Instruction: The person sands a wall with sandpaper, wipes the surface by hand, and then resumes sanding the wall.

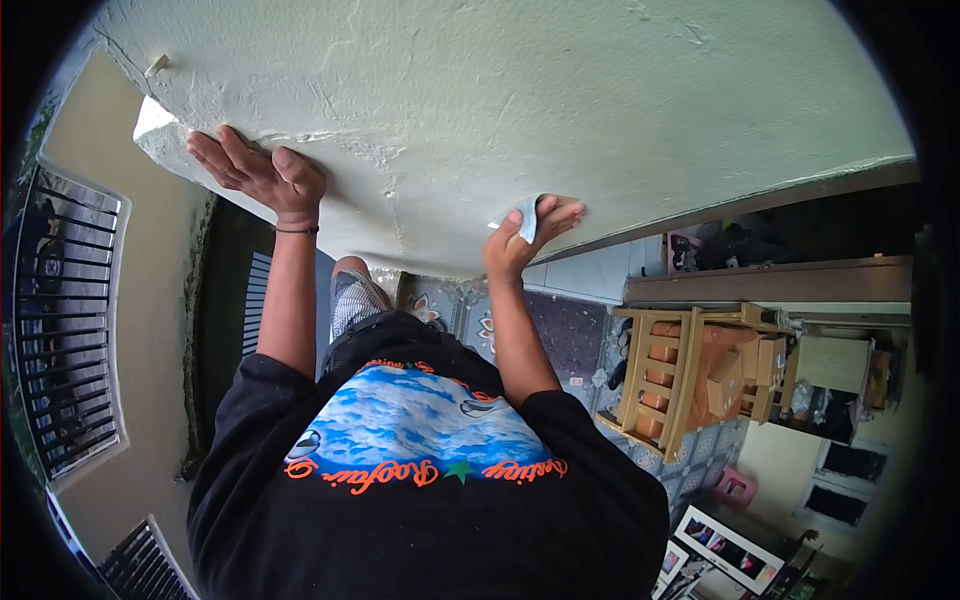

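Observation:
A pale, rough plastered wall (pixel 560 100) with cracks and uneven patches fills the upper part of the head view. My left hand (pixel 262 178) rests against it near its left edge, fingers apart and holding nothing, with a thin dark band round the wrist. Farther right, my right hand (pixel 532 232) holds a folded, light grey-blue sheet (pixel 528 216) between thumb and fingers, against the lower part of the wall. The sheet's material is too small to make out.
A wooden-framed seat (pixel 655 385) with orange cushions and cardboard boxes (pixel 725 385) stands at the right. A pink stool (pixel 737 487) is on the patterned tile floor. Barred window openings (pixel 70 320) are at the left.

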The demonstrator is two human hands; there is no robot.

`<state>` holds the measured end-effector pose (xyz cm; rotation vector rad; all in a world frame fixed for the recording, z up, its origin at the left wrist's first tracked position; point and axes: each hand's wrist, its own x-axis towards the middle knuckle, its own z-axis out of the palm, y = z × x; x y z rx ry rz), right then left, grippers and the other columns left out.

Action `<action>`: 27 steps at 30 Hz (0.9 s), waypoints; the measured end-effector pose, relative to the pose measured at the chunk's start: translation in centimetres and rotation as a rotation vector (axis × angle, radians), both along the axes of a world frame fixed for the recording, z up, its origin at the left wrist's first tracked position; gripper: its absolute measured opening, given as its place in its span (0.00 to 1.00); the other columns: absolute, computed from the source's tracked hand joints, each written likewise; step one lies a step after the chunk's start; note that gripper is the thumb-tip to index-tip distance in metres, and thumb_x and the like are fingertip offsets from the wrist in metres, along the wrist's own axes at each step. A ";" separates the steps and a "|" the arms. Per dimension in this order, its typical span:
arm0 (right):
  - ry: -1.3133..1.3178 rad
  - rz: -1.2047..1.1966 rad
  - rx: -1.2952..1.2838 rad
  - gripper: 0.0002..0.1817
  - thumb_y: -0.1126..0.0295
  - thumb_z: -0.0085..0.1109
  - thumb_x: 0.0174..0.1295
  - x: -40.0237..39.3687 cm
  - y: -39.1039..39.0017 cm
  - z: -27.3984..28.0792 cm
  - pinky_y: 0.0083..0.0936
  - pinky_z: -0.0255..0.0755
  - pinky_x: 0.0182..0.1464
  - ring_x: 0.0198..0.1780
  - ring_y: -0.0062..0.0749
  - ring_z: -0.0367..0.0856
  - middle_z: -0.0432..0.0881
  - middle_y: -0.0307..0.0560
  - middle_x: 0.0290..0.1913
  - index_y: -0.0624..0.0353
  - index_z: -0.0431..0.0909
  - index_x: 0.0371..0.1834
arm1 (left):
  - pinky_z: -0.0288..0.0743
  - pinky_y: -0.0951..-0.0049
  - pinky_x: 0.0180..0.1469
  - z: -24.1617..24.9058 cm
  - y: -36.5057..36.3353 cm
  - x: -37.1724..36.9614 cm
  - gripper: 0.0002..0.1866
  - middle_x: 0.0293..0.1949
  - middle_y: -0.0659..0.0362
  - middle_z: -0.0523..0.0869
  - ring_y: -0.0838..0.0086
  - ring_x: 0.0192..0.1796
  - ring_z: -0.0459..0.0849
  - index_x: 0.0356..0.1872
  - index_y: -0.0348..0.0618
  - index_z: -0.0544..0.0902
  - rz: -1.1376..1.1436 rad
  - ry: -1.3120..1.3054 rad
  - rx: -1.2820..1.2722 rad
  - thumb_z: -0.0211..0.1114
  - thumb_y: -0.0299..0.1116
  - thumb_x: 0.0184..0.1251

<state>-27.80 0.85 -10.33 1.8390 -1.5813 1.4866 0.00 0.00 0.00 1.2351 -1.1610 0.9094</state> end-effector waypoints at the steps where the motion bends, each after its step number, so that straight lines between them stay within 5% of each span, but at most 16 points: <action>1: 0.008 -0.043 -0.112 0.33 0.55 0.27 0.72 -0.9 -1.0 2.6 0.59 0.20 0.69 0.75 0.56 0.22 0.27 0.61 0.74 0.57 0.32 0.74 | 0.36 0.53 0.72 -0.1 -0.1 0.1 0.32 0.72 0.46 0.48 0.51 0.74 0.44 0.70 0.41 0.54 -0.003 0.006 -0.002 0.37 0.49 0.69; 5: -0.166 -0.100 -0.323 0.31 0.62 0.25 0.73 -4.6 -2.9 15.7 0.38 0.29 0.74 0.76 0.48 0.32 0.31 0.65 0.74 0.70 0.32 0.71 | 0.36 0.54 0.72 0.3 -0.1 0.1 0.32 0.72 0.46 0.49 0.51 0.74 0.44 0.70 0.41 0.55 -0.017 0.000 -0.018 0.37 0.48 0.69; 8: -0.460 0.102 -0.382 0.31 0.63 0.26 0.73 -5.9 -3.8 17.2 0.36 0.31 0.74 0.76 0.45 0.32 0.32 0.64 0.74 0.70 0.33 0.72 | 0.35 0.54 0.72 0.1 0.0 0.0 0.32 0.72 0.45 0.49 0.52 0.74 0.44 0.70 0.41 0.55 -0.009 0.009 -0.018 0.38 0.48 0.68; 11: -0.275 -0.092 -0.247 0.31 0.62 0.26 0.73 -3.8 -2.4 12.3 0.39 0.30 0.74 0.76 0.49 0.32 0.32 0.64 0.74 0.71 0.32 0.71 | 0.36 0.54 0.72 0.1 -0.1 -0.1 0.32 0.72 0.46 0.50 0.52 0.74 0.45 0.70 0.41 0.55 0.000 0.012 -0.018 0.37 0.48 0.68; 15: -0.114 0.002 0.062 0.34 0.58 0.30 0.72 1.0 1.5 -0.3 0.56 0.27 0.70 0.74 0.64 0.28 0.30 0.67 0.73 0.70 0.35 0.71 | 0.37 0.53 0.72 0.0 -0.1 0.0 0.32 0.72 0.45 0.50 0.51 0.74 0.45 0.69 0.41 0.56 -0.005 0.016 -0.024 0.37 0.48 0.68; 18: -0.166 0.055 0.291 0.36 0.56 0.28 0.72 1.4 3.7 -0.7 0.50 0.26 0.72 0.74 0.59 0.25 0.28 0.66 0.73 0.69 0.29 0.72 | 0.37 0.53 0.72 0.3 -0.2 -0.2 0.32 0.72 0.45 0.50 0.51 0.74 0.45 0.69 0.41 0.56 -0.004 0.014 -0.035 0.37 0.48 0.68; 21: -0.127 -0.046 0.002 0.34 0.58 0.30 0.72 -1.3 0.6 4.7 0.54 0.28 0.71 0.74 0.63 0.27 0.30 0.68 0.73 0.69 0.33 0.72 | 0.36 0.53 0.72 0.1 -0.1 -0.1 0.32 0.72 0.45 0.50 0.52 0.74 0.45 0.69 0.40 0.56 -0.004 0.021 -0.023 0.37 0.48 0.69; 23: -0.123 -0.083 -0.133 0.33 0.59 0.30 0.72 -3.5 -1.0 10.2 0.48 0.29 0.72 0.74 0.58 0.28 0.31 0.65 0.74 0.68 0.33 0.72 | 0.36 0.54 0.72 0.1 0.0 -0.1 0.32 0.72 0.45 0.50 0.52 0.74 0.46 0.69 0.40 0.56 0.004 0.020 -0.021 0.37 0.48 0.69; 27: -0.414 0.192 -0.207 0.32 0.60 0.29 0.73 -5.0 -1.0 17.5 0.43 0.30 0.73 0.75 0.51 0.29 0.32 0.59 0.75 0.66 0.33 0.73 | 0.37 0.54 0.72 0.1 0.0 0.0 0.32 0.72 0.45 0.50 0.52 0.74 0.45 0.69 0.40 0.56 0.001 0.015 -0.023 0.38 0.48 0.68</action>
